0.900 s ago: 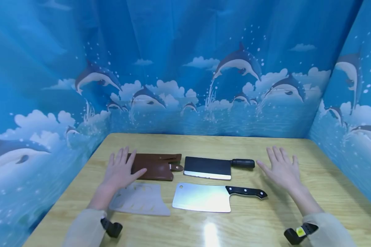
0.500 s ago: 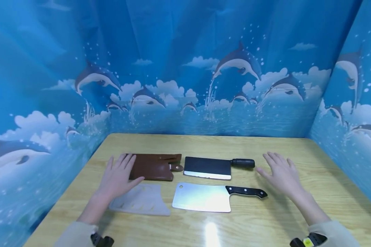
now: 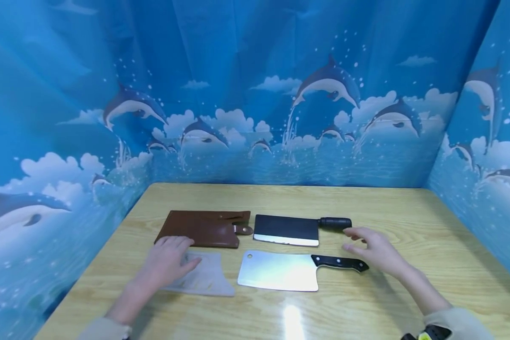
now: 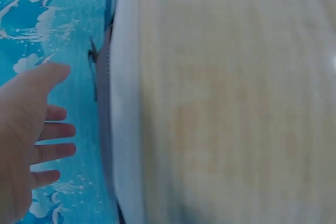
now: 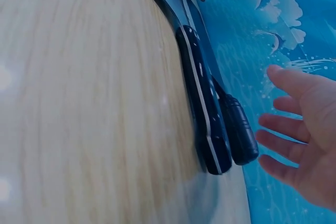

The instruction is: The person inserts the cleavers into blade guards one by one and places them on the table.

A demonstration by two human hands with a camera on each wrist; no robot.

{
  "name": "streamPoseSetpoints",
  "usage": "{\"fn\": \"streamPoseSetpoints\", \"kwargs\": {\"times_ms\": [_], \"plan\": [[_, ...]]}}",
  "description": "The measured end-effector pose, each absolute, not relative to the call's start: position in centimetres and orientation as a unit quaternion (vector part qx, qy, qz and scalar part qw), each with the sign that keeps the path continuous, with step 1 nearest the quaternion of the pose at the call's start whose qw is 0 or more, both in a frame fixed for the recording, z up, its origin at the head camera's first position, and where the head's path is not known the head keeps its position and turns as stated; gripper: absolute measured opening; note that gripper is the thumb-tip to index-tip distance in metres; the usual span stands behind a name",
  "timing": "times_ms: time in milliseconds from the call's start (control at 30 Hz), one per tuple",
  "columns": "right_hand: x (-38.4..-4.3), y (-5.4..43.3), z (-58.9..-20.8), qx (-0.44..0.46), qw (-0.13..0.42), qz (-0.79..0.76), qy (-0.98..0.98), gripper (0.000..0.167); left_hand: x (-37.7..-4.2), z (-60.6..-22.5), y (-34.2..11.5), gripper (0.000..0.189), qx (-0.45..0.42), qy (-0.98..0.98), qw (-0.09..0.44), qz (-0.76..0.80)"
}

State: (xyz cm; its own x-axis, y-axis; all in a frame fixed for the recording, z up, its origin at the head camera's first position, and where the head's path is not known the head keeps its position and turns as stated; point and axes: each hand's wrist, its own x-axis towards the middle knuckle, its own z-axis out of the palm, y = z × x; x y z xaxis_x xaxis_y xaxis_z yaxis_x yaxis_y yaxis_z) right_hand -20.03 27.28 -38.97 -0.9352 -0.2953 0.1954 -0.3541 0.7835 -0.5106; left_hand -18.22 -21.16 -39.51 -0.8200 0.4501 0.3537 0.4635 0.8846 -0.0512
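Note:
In the head view my left hand (image 3: 166, 260) hovers over the left part of a translucent white blade guard (image 3: 208, 274), fingertips at the lower edge of a brown leather knife sheath (image 3: 199, 229). The left wrist view shows this hand's fingers apart and holding nothing. On the right, my right hand (image 3: 376, 250) is beside the black round handle (image 3: 335, 223) of a dark-bladed cleaver (image 3: 285, 229), its fingers loosely bent around nothing. Below that lies a silver cleaver (image 3: 276, 271) with a riveted black handle (image 5: 202, 98), blade toward the left.
All four things lie flat on a light wood table (image 3: 340, 311). A blue curtain (image 3: 238, 94) printed with dolphins stands along its back and sides. The sheath has a snap strap (image 3: 243, 230) on its right end.
My left hand has come back toward me, off the leather sheath and over the white guard. My right hand has moved left and down toward the cleaver handles, its fingers bending more.

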Motion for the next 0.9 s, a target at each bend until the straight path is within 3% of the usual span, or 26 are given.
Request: {"fn": "streamPoseSetpoints", "kwargs": {"times_ms": [333,500,667,900], "plan": [[-20.4,26.5,-39.8,0.218,-0.046,0.350,-0.910,0.055,-17.9,-40.9,-21.6,0.096,-0.307,-0.948,0.022,-0.081],[-20.4,26.2,-40.4,0.235,-0.077,0.347,-0.905,0.054,-17.7,-41.1,-21.9,0.107,-0.300,-0.949,-0.020,-0.095],[-20.5,25.8,-40.9,0.238,-0.092,0.336,-0.907,0.052,-17.7,-41.2,-22.1,0.109,-0.300,-0.949,-0.025,-0.091],[-20.7,25.0,-40.9,0.221,-0.098,0.331,-0.912,0.050,-18.1,-41.1,-22.0,0.103,-0.315,-0.947,0.021,-0.061]]}}
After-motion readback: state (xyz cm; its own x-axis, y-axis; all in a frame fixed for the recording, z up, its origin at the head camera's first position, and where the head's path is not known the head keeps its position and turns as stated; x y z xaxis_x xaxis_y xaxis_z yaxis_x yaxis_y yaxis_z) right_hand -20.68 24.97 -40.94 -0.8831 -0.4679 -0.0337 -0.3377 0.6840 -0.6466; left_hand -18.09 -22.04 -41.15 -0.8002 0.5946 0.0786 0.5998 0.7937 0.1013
